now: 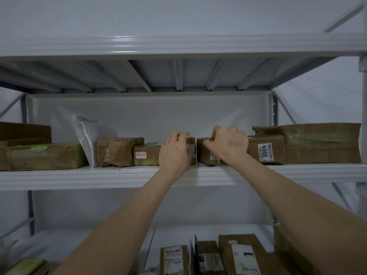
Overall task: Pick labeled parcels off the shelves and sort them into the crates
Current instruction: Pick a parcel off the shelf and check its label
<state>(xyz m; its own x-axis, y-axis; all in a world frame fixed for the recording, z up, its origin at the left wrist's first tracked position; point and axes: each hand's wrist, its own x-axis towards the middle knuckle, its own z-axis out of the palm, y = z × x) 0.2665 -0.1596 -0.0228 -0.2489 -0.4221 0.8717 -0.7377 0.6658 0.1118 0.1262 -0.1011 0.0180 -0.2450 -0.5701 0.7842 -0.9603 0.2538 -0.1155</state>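
under left hand point(175, 150): small taped carton point(191, 150), fingers curled over top, grip uncertain. right hand point(228, 144) likewise on neighbouring carton point(206, 155). likely light, stiff, tape slick; best held by edges.

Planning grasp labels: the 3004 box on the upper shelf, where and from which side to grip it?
Grip the 3004 box by its top front edge, coming from the front and above. Its labelled face points outward, but a bigger parcel is tight on its right and the right hand with another box on its left, so the sides look blocked.
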